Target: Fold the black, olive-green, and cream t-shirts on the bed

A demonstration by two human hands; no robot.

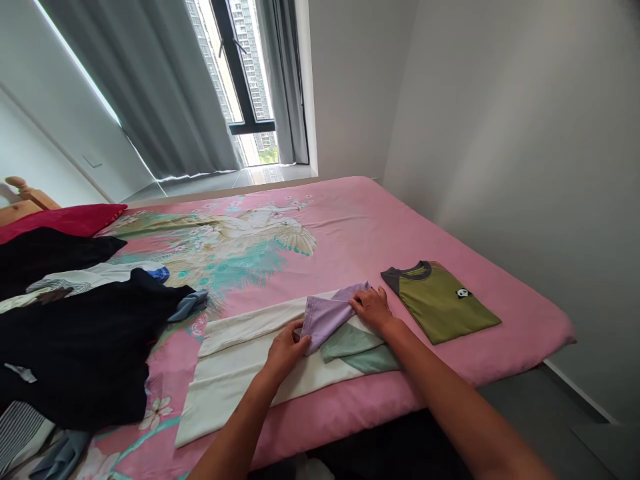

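Observation:
A cream T-shirt (227, 387) with one lavender sleeve (327, 319) and one sage-green sleeve (357, 348) lies on the bed in front of me, its sides folded inward into a long strip. The lavender sleeve is turned back across the body, partly over the green one. My left hand (286, 348) pinches the hem of the lavender sleeve between thumb and fingers. At the shoulder end, my right hand (373, 308) has its curled fingers closed on the same sleeve. To the right of the shirt lies a folded olive-green T-shirt (440, 303) with dark grey shoulders and a panda patch.
Piled at the left are black clothes (85, 353), a striped garment (23, 427) and other loose clothing. A red pillow (75, 219) sits behind them. Pink bedding (345, 233) with a bird print covers the bed. A wall (500, 133) runs along the right; a window (245, 73) is beyond.

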